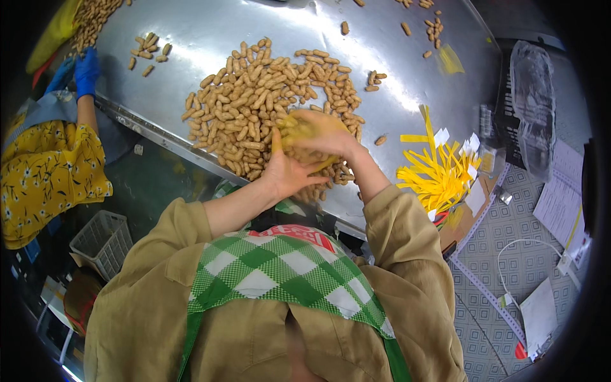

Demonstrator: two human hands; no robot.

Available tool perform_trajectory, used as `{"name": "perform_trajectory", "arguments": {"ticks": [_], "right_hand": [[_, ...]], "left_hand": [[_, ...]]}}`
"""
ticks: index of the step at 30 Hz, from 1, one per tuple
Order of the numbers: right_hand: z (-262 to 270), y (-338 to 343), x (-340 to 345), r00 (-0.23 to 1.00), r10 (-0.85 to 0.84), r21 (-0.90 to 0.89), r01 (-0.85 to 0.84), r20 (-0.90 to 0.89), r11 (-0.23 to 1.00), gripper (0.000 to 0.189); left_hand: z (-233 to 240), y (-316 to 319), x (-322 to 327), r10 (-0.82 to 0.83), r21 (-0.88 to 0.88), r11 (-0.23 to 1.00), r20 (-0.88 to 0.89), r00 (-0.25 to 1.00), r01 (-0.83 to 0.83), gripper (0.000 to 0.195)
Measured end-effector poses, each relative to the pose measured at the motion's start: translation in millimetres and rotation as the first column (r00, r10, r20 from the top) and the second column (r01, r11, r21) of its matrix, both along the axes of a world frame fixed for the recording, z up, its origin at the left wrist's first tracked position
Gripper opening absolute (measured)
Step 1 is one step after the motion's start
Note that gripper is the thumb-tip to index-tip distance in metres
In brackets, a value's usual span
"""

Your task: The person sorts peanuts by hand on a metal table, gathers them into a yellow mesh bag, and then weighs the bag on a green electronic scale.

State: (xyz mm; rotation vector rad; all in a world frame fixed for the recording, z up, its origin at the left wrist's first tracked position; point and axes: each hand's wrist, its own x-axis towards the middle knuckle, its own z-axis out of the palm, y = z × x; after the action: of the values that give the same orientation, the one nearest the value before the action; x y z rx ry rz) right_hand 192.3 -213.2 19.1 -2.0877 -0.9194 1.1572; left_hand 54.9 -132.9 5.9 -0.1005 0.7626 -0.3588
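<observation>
A large heap of unshelled peanuts [248, 105] lies on a shiny metal table [191, 28]. My left hand [289, 174] is at the heap's near edge, fingers spread, with yellow on the fingertips. Just above and to the right, my right hand [320, 133] is over the peanuts, its fingers yellow and blurred. A yellow mesh-like piece seems to lie between the hands; whether it is held or is part of finger coverings, I cannot tell. Peanuts below the hands are partly hidden.
Yellow strips [437, 176] with white tags lie at the table's right side. A co-worker's blue-gloved hands [86, 74] are at another peanut pile [95, 19], upper left. Small peanut groups dot the table. A grey plastic crate [102, 243] stands below, left.
</observation>
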Motion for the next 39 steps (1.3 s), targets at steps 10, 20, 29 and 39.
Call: {"name": "perform_trajectory", "arguments": {"ticks": [10, 20, 29, 39], "right_hand": [[36.0, -39.2, -13.8, 0.989, -0.07, 0.326, 0.024, 0.128, 0.945, 0.061], [76.0, -86.1, -62.2, 0.984, 0.004, 0.479, -0.091, 0.18, 0.873, 0.055], [49.8, -108.5, -73.5, 0.98, -0.116, 0.372, 0.17, -0.164, 0.912, 0.033], [17.8, -96.8, -85.1, 0.605, -0.75, -0.112, 0.754, -0.266, 0.648, 0.023]], "left_hand": [[-0.5, 1.7, -4.8, -0.242, 0.3, 0.944, 0.341, 0.909, 0.139, 0.089], [31.6, 49.9, 13.9, -0.671, 0.811, 0.583, 0.518, 0.53, -0.054, 0.091], [41.4, 68.5, 13.7, -0.951, 0.919, 0.013, 0.133, 0.279, -0.394, 0.072], [23.8, 60.3, -44.5, -0.786, 0.905, -0.281, -0.025, 0.618, -0.321, 0.024]]}}
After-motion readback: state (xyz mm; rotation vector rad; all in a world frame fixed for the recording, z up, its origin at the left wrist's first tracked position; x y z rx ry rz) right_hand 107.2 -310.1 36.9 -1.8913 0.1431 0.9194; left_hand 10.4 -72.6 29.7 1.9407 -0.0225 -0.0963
